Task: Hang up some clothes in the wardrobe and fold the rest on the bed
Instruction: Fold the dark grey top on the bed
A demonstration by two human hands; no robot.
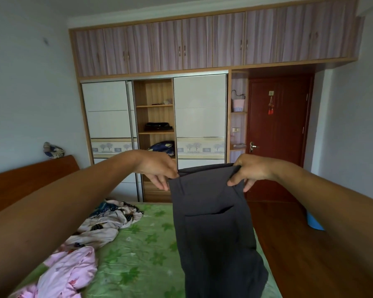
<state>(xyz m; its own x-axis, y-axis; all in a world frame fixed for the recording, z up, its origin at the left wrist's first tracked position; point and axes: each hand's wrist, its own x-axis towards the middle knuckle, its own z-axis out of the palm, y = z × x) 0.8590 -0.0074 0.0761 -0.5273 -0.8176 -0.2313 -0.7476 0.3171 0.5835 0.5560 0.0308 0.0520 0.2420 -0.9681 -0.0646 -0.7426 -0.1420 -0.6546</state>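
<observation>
With left hand (pixel 157 168) and right hand (pixel 247 172) pinching the dark trousers (pixel 213 229) at the waistband, keep the 2 corners level before lowering onto the bed (pixel 138 244).

Soft, even daylight at moderate brightness, source out of frame. No hard shadows. White wardrobe doors (pixel 199 108) are close to clipping, with a faint sheen. Upper cabinets (pixel 202 44) are evenly lit. Red door (pixel 276 134) and floor (pixel 289 265) run dark, the floor with a dull reflection. Forearms (pixel 63 201) in the foreground are underexposed. Dark garment (pixel 213 229) reads as flat grey, folds barely visible. Green bed cover (pixel 142 244) has mild gloss. Centre is sharp. Strong wide-angle distortion: cabinet line bows, walls lean, forearms stretch and soften toward the lower corners.
</observation>
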